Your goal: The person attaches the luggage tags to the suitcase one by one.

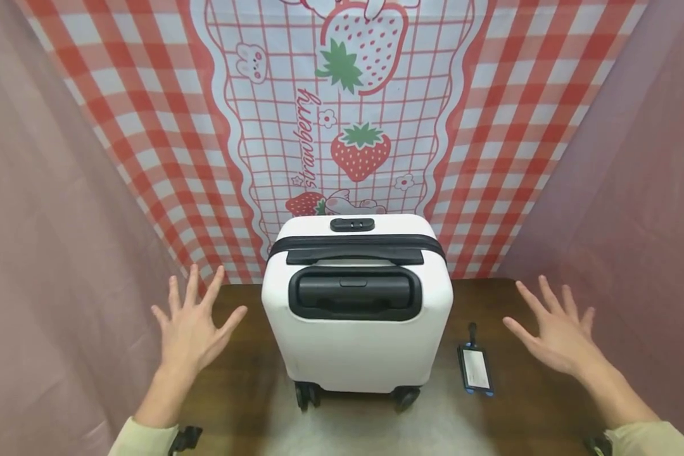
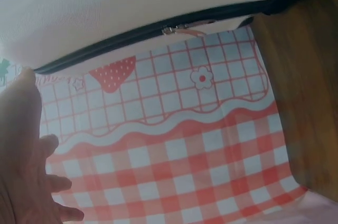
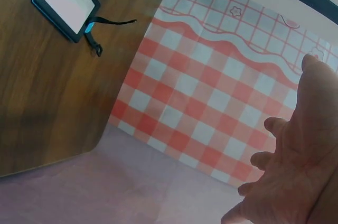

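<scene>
White suitcase (image 1: 356, 354) stands on casters (image 1: 406, 398), likely self-supporting, hence unheld. Left hand (image 1: 188, 332), right hand (image 1: 563, 339): fingers (image 1: 191, 288) spread, empty. Luggage tag (image 1: 476, 369) lies loose, nearer right hand.

The left grip (image 1: 192, 329) and right grip (image 1: 562, 337) were bare, and so were the wrists (image 1: 177, 370). The left sleeve (image 1: 142, 438) was a pale, creamy yellow, and the right sleeve (image 1: 652, 438) matched it in one plain shade. A small, blocky black device (image 1: 188, 437) showed at the inner edge of the left sleeve, and a similar dark device (image 1: 600, 444) beside the right one.
</scene>
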`<state>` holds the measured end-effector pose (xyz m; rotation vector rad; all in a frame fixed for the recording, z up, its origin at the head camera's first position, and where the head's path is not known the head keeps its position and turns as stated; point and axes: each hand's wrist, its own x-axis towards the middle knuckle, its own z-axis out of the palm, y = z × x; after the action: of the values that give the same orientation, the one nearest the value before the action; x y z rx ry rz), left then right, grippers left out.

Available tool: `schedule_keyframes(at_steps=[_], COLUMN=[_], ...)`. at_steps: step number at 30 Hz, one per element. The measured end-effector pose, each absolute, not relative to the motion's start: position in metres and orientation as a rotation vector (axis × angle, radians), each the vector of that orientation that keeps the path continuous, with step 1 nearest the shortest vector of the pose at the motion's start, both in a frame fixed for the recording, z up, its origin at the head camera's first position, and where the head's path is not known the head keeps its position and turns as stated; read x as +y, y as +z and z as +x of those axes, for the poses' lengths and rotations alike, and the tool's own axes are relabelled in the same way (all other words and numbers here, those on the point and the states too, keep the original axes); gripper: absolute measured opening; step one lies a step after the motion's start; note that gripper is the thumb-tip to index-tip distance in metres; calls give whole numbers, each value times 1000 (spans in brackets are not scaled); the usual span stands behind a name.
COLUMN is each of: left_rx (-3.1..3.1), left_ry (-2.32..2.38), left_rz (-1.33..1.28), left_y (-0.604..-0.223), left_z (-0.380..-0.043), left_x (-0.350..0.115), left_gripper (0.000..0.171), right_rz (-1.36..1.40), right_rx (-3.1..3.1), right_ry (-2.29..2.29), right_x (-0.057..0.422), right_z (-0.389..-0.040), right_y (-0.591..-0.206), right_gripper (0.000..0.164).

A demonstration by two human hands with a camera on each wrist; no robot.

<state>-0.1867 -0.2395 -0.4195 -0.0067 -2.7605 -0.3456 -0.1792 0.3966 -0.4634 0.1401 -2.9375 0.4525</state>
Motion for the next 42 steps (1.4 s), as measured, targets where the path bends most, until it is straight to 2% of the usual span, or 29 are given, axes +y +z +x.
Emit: schedule_keyframes(at_steps=[14,28,42], left_rx=[-2550,-2380,-2413], left_ry=[-478,-732,-890], left_rz=[-149,-512,-675], left_y=[-398,-363,-367], left_z=[-200,-211,-219], left_x=[-205,-150,-139], left_gripper=[87,80,63], right_rz=[246,325,341], right_rx=[-2965,-2980,-3035], right_ry=[538,631,642], right_x=[390,383,386], right_z=[-188,-211,-224], right_y=[-479,-510,-545], right_gripper=[75,66,53])
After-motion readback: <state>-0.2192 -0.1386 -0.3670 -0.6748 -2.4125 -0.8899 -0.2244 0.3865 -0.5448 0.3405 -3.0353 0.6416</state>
